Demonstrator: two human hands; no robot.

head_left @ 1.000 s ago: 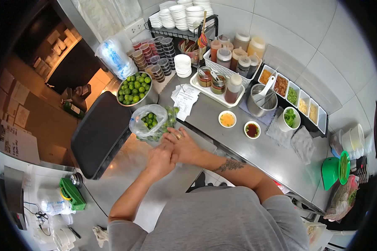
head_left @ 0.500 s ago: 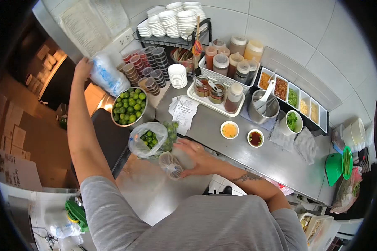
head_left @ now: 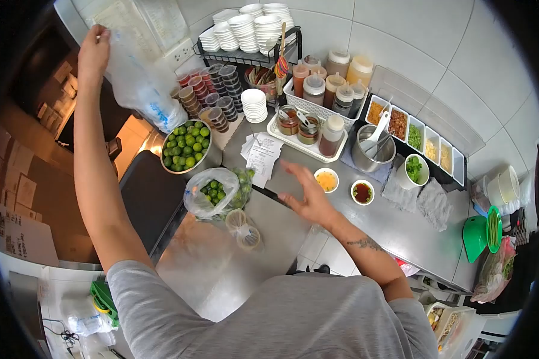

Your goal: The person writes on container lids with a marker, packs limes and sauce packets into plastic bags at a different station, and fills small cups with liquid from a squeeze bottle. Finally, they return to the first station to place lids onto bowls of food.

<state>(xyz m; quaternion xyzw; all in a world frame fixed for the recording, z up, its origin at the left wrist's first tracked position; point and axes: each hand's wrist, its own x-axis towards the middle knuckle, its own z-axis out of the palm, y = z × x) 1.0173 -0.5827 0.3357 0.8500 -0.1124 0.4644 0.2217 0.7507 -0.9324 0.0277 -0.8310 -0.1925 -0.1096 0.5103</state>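
A: Two cups [head_left: 242, 228] — small clear plastic ones, lying on the steel counter [head_left: 221, 269], near-centre, touching each other. Nothing holds them.

B: Which hand is closer?

A: Right hand [head_left: 308, 194]. It hovers over the counter just right of the cups, fingers spread and loose, gripping nothing. Cups lie to its left and slightly nearer the body. Pair's long axis runs roughly far-left to near-right.

B: Left hand?

A: Left hand [head_left: 93, 52] is up at far left, well apart from the cups. Fingers pinched on the top edge of a clear plastic bag with blue print [head_left: 142, 90], which hangs down toward the metal bowl of limes [head_left: 186, 146].

B: What's around the cups?

A: Just beyond them to the far left, a clear bag of limes [head_left: 212, 192] — close to the cups, can't tell if touching. Left of that, a dark flat lid or tray [head_left: 150, 200]. Far side of the bag: paper receipts [head_left: 260, 154].

B: And right of the hand?

A: Two small sauce dishes, an orange one [head_left: 326, 179] and a dark red one [head_left: 362, 192], just beyond the right hand. Further back, a white tray of jars and a squeeze bottle [head_left: 308, 133], a metal pot with utensils [head_left: 372, 149], and a row of garnish bins [head_left: 422, 140]. Stacked white bowls on a wire rack [head_left: 248, 27] at far centre, with stacks of small lidded sauce cups [head_left: 212, 90] below it.
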